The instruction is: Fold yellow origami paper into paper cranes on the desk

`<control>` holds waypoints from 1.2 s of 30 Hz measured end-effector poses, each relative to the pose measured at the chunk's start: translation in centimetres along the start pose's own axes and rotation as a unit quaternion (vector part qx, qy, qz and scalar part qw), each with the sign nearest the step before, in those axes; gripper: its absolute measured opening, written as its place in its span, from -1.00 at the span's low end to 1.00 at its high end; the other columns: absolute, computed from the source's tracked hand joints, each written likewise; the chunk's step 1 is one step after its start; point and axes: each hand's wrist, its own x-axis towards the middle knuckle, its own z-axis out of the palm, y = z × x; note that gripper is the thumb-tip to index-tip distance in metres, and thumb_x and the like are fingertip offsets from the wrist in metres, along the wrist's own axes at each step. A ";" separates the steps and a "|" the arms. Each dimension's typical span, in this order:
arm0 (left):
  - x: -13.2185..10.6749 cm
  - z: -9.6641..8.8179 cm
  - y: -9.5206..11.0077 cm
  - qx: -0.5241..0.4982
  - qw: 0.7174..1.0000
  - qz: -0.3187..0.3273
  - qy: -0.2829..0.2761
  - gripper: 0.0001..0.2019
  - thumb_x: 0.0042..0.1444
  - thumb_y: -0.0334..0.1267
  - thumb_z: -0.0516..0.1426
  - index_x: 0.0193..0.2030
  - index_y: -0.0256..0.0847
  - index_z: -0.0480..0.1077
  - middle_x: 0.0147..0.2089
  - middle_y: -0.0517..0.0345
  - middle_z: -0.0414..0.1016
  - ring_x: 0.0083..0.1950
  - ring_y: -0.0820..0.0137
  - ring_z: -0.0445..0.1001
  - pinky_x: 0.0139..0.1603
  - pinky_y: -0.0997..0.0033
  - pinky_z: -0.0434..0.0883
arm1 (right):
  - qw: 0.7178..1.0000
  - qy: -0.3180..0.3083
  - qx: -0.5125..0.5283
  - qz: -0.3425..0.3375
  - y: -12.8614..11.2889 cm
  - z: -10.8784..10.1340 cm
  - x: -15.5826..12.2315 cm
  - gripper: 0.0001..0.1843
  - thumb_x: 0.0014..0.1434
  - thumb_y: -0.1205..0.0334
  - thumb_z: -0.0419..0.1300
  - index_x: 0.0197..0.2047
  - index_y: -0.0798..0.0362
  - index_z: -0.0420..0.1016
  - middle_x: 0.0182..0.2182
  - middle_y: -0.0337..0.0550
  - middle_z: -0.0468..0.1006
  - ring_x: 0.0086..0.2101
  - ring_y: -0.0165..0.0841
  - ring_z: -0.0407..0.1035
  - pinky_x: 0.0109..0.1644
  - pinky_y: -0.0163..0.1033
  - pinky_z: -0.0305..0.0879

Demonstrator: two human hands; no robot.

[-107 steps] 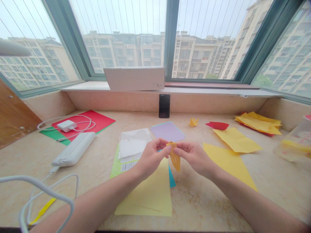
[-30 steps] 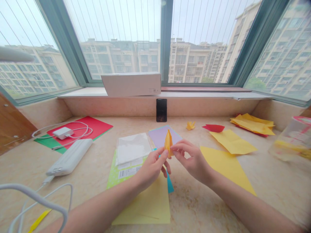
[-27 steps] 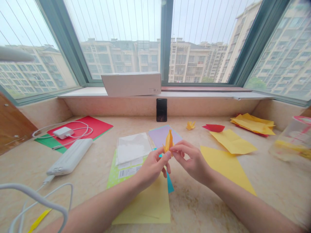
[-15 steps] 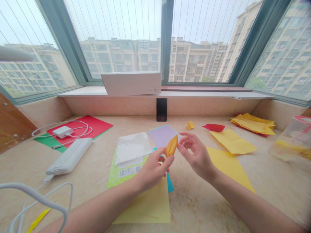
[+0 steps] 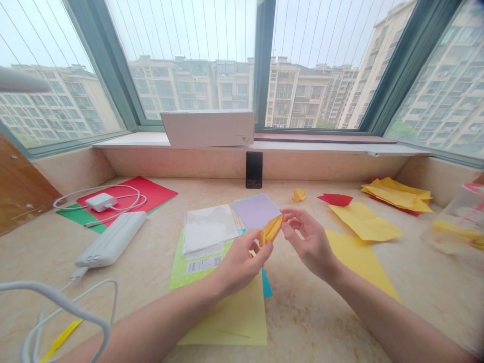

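Observation:
A small folded piece of yellow-orange paper is held up above the worktop, its long shape tilted up to the right. My left hand pinches its lower left end between thumb and fingers. At the upper right tip, the thumb and fingertips of my right hand close on the paper. Beneath my left hand and forearm lie a pale yellow sheet, a green dotted packet and a blue sheet. A lilac sheet lies just beyond the folded paper.
Behind stand a phone and a white box. A small folded yellow piece, a red folded piece, yellow sheets and a clear container lie right. A white power bank and red paper are left.
The folded paper has tipped over to the right. My right fingers, looser around its tip before, now pinch it. The whole view has shifted slightly.

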 end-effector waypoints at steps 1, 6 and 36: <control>0.0 0.0 0.0 -0.007 1.000 -0.003 -0.002 -0.62 0.24 -0.01 0.14 0.07 -0.21 0.43 -0.24 0.08 0.44 -0.39 0.44 0.42 -0.52 0.55 0.35 | 1.000 -0.002 0.002 -0.002 0.0 0.0 0.0 -0.73 0.28 0.20 0.18 0.06 -0.06 0.40 -0.24 -0.19 0.50 -0.37 -0.38 0.41 -0.29 -0.23 0.41; 0.0 0.0 0.0 -0.087 0.996 -0.017 -0.019 -0.48 0.24 0.01 0.13 0.26 -0.21 0.29 -0.33 0.16 0.38 -0.43 0.45 0.40 -0.56 0.55 0.37 | 1.000 -0.019 0.017 -0.018 -0.4 0.2 -0.3 -0.66 0.28 0.23 0.18 0.12 -0.09 0.34 -0.22 -0.18 0.52 -0.36 -0.37 0.44 -0.24 -0.20 0.45; 0.5 -0.3 -0.1 -0.164 0.986 -0.012 -0.007 -0.70 0.17 -0.10 0.25 -0.10 -0.31 0.52 -0.35 0.10 0.54 -0.32 0.38 0.49 -0.21 0.37 0.44 | 0.995 0.053 -0.079 -0.008 -0.5 -0.3 0.4 -0.90 0.17 0.24 0.27 -0.22 0.02 0.48 -0.34 -0.17 0.60 -0.39 -0.34 0.46 -0.24 -0.17 0.41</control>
